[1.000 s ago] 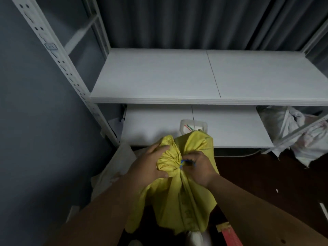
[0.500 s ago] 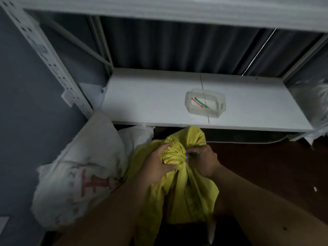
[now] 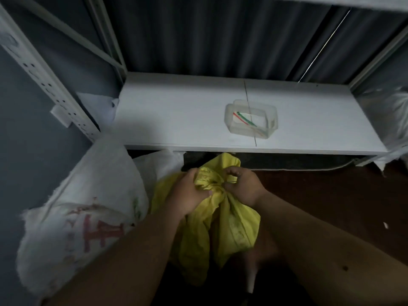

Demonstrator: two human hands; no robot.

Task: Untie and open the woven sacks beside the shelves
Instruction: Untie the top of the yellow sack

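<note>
Both hands grip the gathered neck of the yellow sack [image 3: 220,219], which stands upright just before the shelf [image 3: 176,120], neck upward: left hand [image 3: 187,195] clasping the bunch, right hand [image 3: 244,187] pinching beside it.

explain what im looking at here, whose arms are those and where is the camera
The camera is worn on a person's head and looks down at their own bare arms. The left hand and right hand both grip the gathered neck of a yellow woven sack, working at its tie. Left of it lies a white woven sack with red print. Behind them is a white shelf holding a clear plastic container with coloured ties inside.
</note>
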